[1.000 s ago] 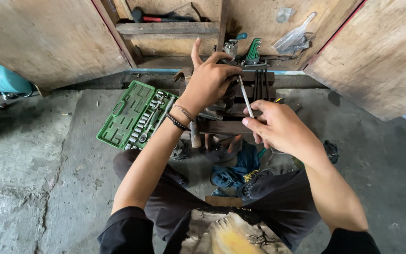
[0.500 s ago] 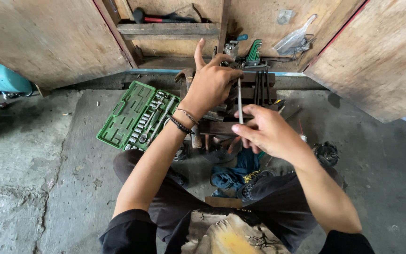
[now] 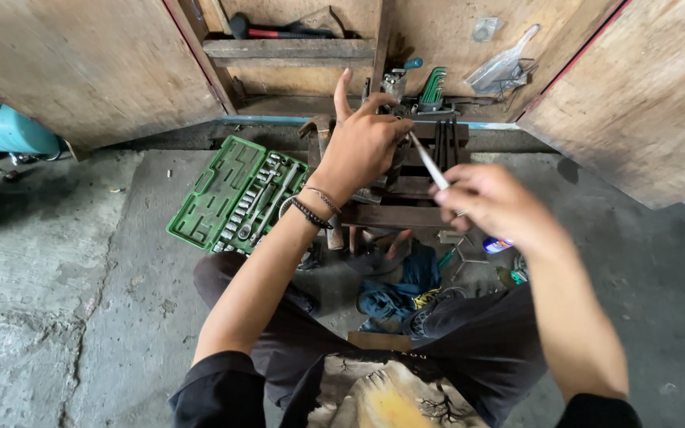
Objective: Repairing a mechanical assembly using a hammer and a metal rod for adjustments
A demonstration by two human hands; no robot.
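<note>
My left hand (image 3: 362, 143) grips a dark metal part on top of a dark metal stand (image 3: 406, 194) in front of me, index finger pointing up. My right hand (image 3: 493, 204) is shut on a thin silver rod-like tool (image 3: 428, 162), whose tip reaches the spot under my left fingers. The part itself is mostly hidden by my left hand. Beaded bracelets sit on my left wrist.
An open green socket set case (image 3: 235, 194) lies on the concrete floor to the left. Behind is an open wooden cabinet with a hammer (image 3: 279, 30), green hex keys (image 3: 433, 85) and a plastic bag (image 3: 505, 67). A blue rag (image 3: 402, 289) lies between my legs.
My right hand has moved right and up, tilting the silver tool so its tip points toward my left fingers. My left hand stays on the part.
</note>
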